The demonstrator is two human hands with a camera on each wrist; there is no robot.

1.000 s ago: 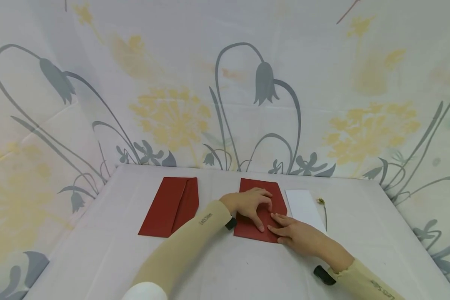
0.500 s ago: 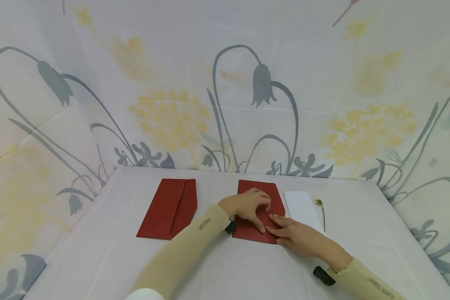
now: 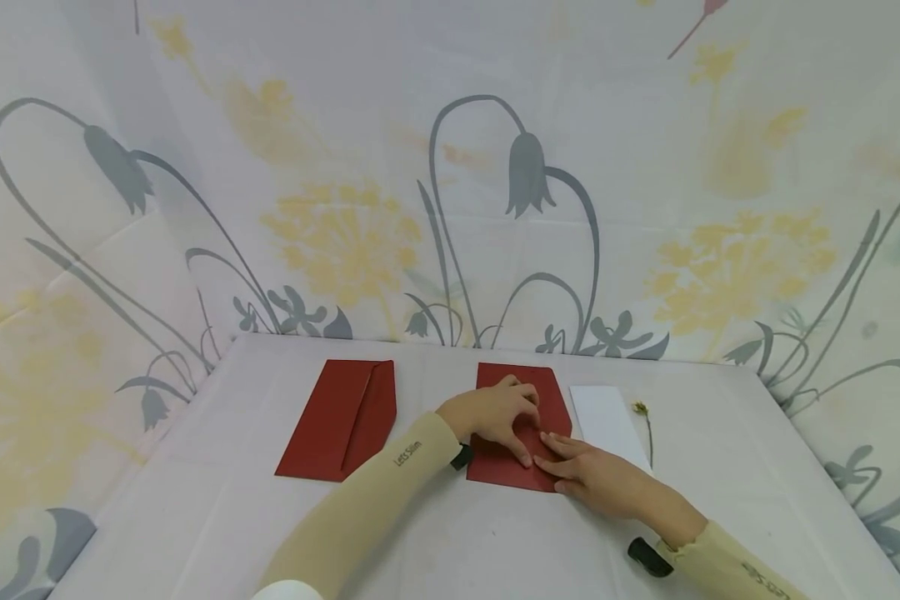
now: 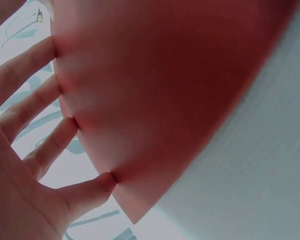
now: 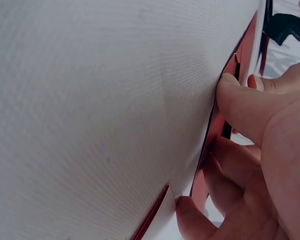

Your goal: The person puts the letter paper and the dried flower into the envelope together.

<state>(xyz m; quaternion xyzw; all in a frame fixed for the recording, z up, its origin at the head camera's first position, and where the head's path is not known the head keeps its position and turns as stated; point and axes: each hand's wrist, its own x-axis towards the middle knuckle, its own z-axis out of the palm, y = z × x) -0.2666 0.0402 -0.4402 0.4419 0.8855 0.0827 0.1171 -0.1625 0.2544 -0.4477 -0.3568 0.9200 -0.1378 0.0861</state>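
A red envelope lies flat on the white table, mid-table. My left hand arches over it, and its fingertips press on the red paper. My right hand lies flat on the envelope's near right corner, its fingers pointing left and meeting the left hand's fingertips. In the right wrist view the thumb presses at the envelope's edge on the cloth. Neither hand lifts the envelope.
A second red envelope with its flap folded lies to the left. A white sheet lies just right of the held envelope, with a thin dried flower stem beside it. A floral cloth backdrop surrounds the table.
Both hands stay pressed on the right envelope in nearly the same spot. Only the head view shifts a little.
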